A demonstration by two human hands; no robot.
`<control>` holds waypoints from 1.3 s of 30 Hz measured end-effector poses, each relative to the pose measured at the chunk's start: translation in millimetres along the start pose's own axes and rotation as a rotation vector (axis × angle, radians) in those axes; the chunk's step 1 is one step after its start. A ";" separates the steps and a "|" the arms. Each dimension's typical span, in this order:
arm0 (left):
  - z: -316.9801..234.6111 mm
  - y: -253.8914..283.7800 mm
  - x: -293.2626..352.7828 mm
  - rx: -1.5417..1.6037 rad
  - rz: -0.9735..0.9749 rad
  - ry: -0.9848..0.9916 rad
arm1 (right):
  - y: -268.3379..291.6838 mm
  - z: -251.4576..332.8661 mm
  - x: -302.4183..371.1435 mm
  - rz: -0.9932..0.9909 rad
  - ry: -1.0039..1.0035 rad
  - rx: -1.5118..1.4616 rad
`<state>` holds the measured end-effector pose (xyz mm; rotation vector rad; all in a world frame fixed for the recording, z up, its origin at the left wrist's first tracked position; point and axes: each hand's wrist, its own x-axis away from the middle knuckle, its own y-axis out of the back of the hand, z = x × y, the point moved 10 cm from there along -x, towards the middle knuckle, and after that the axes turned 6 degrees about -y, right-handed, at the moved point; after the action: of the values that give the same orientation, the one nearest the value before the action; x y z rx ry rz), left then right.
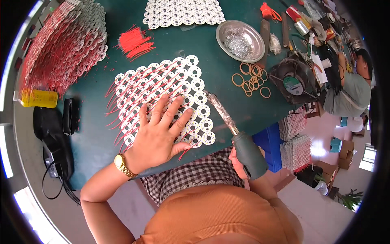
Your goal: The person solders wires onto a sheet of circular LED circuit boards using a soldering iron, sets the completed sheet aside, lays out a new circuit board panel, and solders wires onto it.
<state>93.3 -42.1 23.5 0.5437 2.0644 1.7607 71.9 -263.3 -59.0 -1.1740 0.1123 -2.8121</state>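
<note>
You are in an electronics workshop: your green desk (260, 112) carries round white circuit boards (160, 81), red wires (135, 42) and stacked wired panels (65, 44); your right hand (237, 162) grips a soldering iron (251, 157); another person (347, 95) is nearby.

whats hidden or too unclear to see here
Head view:
Disc sheet: partly covered by the left hand.
Right hand: partly hidden behind the tool handle.
Upper disc panel: cut off by the picture's top edge.
Silvery bits in the metal bowl: too small to tell apart.
</note>
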 end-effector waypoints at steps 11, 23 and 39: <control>164.7 27.7 -66.3 -0.523 -0.210 0.387 | -7.4 31.2 21.1 0.126 1.040 0.592; 176.8 29.7 -66.7 -0.435 -0.285 0.356 | -11.1 42.8 14.0 0.108 0.956 0.568; 168.9 54.5 -37.9 -0.388 -0.601 0.349 | -19.9 37.6 19.8 0.201 1.074 0.635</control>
<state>215.4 88.8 53.4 -0.4805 1.7429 1.8711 83.6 -247.0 -16.6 0.4686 -0.5109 -2.6090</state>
